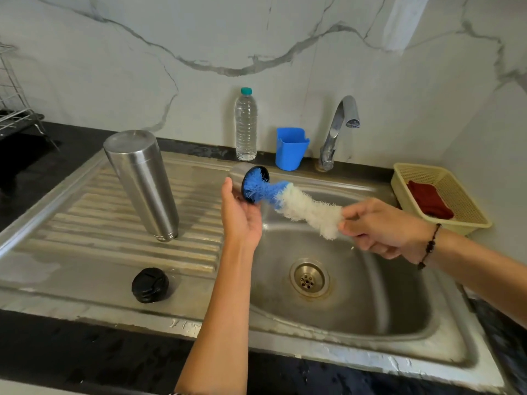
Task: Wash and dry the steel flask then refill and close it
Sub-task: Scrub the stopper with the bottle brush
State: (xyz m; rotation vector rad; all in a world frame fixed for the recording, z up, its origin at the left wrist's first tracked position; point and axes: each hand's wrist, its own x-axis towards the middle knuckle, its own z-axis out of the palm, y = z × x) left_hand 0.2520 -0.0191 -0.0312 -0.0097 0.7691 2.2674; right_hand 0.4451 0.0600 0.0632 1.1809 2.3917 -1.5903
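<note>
Over at the sink, the left hand [241,215] is gripping the flask's steel cup [242,178] while the right hand [379,226] is pinching a bottle brush [308,209], its blue tip standing inside the cup. Well left of both hands, the steel flask [141,183] is standing mouth-down on the draining board [71,223], its black stopper [150,285] lying nearer.

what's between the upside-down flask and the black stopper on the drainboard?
Nothing stands between them. In the head view only bare, wet ribbed drainboard separates the inverted flask from the black stopper.
</note>
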